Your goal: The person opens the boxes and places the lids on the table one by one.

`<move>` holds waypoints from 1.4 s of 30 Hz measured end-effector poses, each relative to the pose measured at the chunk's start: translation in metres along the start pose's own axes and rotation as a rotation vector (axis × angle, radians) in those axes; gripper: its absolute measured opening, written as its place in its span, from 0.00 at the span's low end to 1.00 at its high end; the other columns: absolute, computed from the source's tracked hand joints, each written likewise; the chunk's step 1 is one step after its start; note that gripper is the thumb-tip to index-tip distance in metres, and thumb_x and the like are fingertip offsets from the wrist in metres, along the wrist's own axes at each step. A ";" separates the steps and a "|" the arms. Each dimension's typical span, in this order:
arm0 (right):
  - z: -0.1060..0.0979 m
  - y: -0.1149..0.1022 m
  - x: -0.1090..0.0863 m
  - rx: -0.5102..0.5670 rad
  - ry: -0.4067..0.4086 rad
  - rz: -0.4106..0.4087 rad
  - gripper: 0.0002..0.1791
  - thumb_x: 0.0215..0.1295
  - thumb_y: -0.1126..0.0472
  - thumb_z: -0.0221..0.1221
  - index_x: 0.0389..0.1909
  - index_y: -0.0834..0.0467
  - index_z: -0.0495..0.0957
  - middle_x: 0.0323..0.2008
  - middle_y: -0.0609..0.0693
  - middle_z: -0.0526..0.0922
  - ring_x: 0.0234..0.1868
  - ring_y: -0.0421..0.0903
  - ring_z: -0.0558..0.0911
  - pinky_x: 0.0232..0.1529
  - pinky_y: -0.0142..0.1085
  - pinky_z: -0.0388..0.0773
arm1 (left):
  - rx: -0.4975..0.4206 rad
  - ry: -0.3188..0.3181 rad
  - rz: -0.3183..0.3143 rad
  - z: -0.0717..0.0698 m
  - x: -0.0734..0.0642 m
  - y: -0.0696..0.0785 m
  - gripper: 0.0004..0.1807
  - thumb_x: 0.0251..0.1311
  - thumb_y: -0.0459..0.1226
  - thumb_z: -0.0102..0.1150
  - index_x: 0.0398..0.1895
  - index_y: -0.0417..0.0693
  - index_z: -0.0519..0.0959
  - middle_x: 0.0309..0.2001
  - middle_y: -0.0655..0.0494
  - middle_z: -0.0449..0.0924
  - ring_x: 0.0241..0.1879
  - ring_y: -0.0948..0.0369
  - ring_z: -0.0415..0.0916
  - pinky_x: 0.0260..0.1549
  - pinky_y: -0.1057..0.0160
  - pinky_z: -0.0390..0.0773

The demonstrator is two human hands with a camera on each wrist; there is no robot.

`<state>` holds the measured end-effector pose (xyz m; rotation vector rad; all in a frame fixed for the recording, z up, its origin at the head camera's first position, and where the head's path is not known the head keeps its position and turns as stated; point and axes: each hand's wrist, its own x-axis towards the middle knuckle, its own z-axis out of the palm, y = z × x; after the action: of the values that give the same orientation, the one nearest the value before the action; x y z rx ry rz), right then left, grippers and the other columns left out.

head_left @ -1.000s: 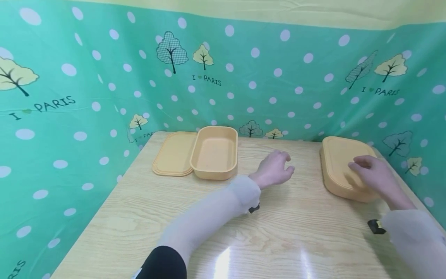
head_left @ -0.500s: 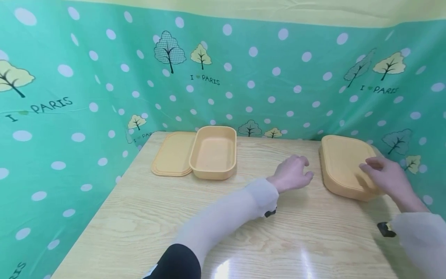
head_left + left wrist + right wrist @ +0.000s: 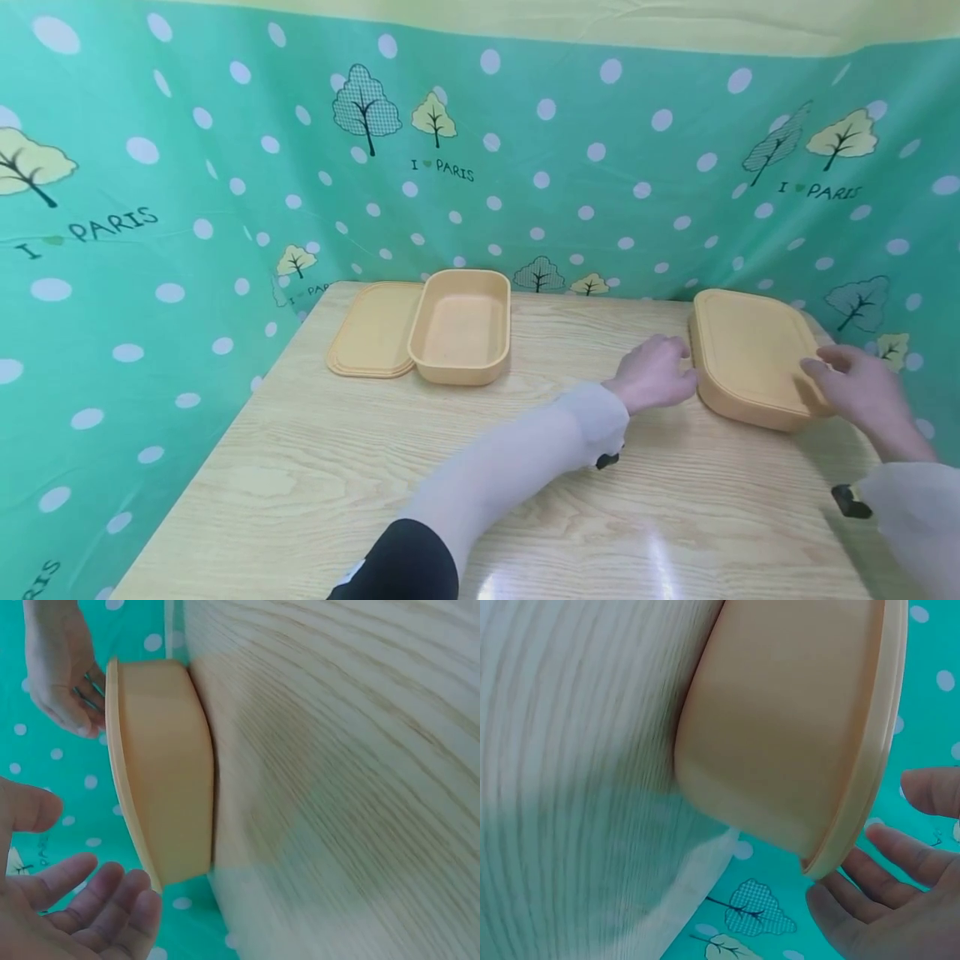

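Observation:
A lidded tan food container [image 3: 757, 354] stands at the right end of the table, its lid [image 3: 750, 342] on top. My left hand [image 3: 654, 375] is at its left side, fingers loosely bent and nothing in them. In the left wrist view, the fingertips of that hand [image 3: 90, 907] reach right to the lid's rim. At the container's right side is my right hand [image 3: 862, 387], thumb and fingers spread apart. The right wrist view has its fingers [image 3: 881, 881] at the rim, partly behind the corner.
An uncovered tan container [image 3: 461, 329] stands at the back left of the wooden table [image 3: 300, 467]. Its left side overlaps a flat tan lid [image 3: 375, 329]. A green dotted cloth [image 3: 480, 167] hangs close behind the table and along both sides.
My left hand has moved right across the table to the lidded container's left side. My right hand has drawn back from over the lid to its right edge. The containers stay put.

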<state>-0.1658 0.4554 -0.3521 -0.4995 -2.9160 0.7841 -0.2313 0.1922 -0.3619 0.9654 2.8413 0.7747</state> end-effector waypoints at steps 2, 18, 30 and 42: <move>0.000 0.003 0.000 -0.001 0.006 0.003 0.43 0.72 0.40 0.38 0.67 0.76 0.51 0.61 0.81 0.55 0.56 0.78 0.59 0.44 0.66 0.66 | -0.006 0.001 -0.014 0.003 0.003 0.005 0.19 0.64 0.51 0.53 0.54 0.57 0.77 0.46 0.67 0.75 0.42 0.70 0.71 0.36 0.73 0.72; 0.001 0.030 0.004 -0.009 -0.003 0.061 0.43 0.71 0.40 0.38 0.68 0.76 0.49 0.60 0.81 0.55 0.56 0.77 0.58 0.42 0.68 0.65 | -0.057 -0.002 -0.083 0.029 0.016 0.025 0.17 0.64 0.57 0.50 0.33 0.56 0.76 0.30 0.66 0.73 0.28 0.69 0.70 0.22 0.70 0.70; 0.003 0.037 0.002 0.013 -0.015 0.049 0.40 0.70 0.47 0.38 0.67 0.78 0.46 0.57 0.81 0.58 0.52 0.75 0.63 0.38 0.63 0.68 | -0.113 0.032 -0.235 0.039 0.021 0.031 0.19 0.62 0.59 0.52 0.40 0.55 0.75 0.29 0.64 0.74 0.26 0.68 0.70 0.22 0.68 0.71; 0.009 0.036 0.002 0.003 -0.012 0.015 0.38 0.70 0.50 0.36 0.64 0.81 0.51 0.53 0.80 0.62 0.51 0.74 0.64 0.39 0.62 0.69 | -0.276 0.064 -0.348 0.043 0.025 0.036 0.27 0.61 0.55 0.56 0.55 0.49 0.70 0.41 0.60 0.77 0.41 0.64 0.76 0.37 0.67 0.76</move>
<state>-0.1583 0.4816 -0.3777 -0.5189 -2.9250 0.7963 -0.2227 0.2498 -0.3797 0.4035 2.7375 1.1249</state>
